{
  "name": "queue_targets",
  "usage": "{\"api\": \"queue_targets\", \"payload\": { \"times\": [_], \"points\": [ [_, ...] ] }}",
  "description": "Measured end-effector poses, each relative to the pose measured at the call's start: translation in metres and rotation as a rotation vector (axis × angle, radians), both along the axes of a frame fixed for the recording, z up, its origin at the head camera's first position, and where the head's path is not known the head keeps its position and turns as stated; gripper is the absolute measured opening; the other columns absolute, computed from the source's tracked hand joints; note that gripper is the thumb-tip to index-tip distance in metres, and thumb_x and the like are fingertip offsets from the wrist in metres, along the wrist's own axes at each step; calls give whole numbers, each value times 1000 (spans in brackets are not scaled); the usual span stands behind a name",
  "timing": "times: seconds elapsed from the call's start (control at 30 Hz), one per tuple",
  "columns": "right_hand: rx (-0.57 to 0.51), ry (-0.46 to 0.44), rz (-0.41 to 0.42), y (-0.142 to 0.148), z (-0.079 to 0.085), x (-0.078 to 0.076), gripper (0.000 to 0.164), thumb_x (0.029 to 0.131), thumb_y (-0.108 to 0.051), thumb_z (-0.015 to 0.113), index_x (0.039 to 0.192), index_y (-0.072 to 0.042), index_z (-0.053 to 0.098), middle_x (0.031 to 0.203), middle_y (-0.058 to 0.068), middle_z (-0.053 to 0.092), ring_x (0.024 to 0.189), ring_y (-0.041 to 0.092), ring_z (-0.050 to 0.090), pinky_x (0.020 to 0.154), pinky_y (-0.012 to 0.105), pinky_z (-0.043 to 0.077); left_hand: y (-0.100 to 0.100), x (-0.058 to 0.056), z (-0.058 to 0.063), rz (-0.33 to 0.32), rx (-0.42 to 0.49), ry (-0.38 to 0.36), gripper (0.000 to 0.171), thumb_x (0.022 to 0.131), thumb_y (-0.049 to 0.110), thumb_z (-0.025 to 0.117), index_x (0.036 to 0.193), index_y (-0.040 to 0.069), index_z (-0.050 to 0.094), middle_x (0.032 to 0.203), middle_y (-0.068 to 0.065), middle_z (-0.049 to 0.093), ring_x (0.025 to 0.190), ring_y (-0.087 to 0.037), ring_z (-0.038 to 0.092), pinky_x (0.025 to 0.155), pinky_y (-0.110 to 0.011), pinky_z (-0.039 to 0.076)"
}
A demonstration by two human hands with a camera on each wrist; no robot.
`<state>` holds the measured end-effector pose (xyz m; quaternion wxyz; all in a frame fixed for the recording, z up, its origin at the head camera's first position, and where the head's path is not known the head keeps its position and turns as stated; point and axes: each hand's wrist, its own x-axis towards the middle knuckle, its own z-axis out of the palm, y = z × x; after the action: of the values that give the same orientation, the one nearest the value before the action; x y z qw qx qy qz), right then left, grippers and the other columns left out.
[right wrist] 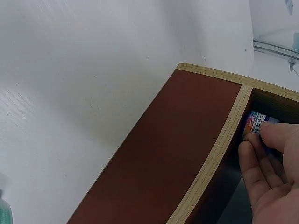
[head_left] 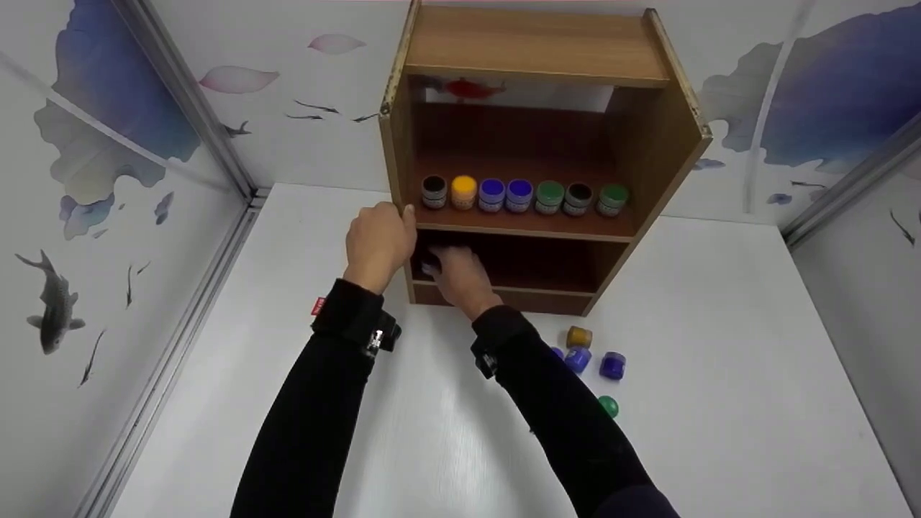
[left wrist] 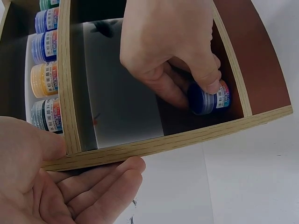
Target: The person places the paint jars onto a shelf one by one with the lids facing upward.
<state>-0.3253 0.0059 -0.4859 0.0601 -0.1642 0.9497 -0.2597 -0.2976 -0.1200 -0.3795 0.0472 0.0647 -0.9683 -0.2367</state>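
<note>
A small wooden shelf point(head_left: 540, 39) stands on the white surface. My left hand point(head_left: 378, 241) grips its left side panel, thumb at the front edge and fingers against the outer face. My right hand point(head_left: 460, 277) reaches into the left end of the lower compartment. Between thumb and fingers it pinches a blue-lidded paint jar point(left wrist: 209, 99), upright close to the left side panel. In the right wrist view the jar's label point(right wrist: 254, 122) shows beside the thumb, the rest being partly covered by the hand.
Several paint jars point(head_left: 491, 196) stand in a row on the upper shelf board, lids black, yellow, blue and green. Right of my right forearm lie loose jars: a yellow one point(head_left: 579, 337), blue ones point(head_left: 612, 365) and a green one point(head_left: 609, 406). White panels point(head_left: 129, 216) enclose the surface.
</note>
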Motion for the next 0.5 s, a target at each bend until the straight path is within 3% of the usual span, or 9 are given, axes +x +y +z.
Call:
{"api": "queue_targets", "payload": {
  "times": [0.23,0.5],
  "points": [
    [23,28,-5,4,1,-2,38,100,-24,56,136,-12,56,124,11,66,109,27,66,90,40,54,2,0,1,7,10,-25,49,104,36,39,97,-4,68,93,-20,70,78,-31,68,64,-41,54],
    [36,7,-8,10,6,0,45,99,-20,57,143,-13,49,127,13,65,109,28,66,91,41,54,-1,-1,1,-1,6,-20,49,104,35,39,88,-1,67,87,-18,69,74,-29,67,59,-37,50]
  ]
}}
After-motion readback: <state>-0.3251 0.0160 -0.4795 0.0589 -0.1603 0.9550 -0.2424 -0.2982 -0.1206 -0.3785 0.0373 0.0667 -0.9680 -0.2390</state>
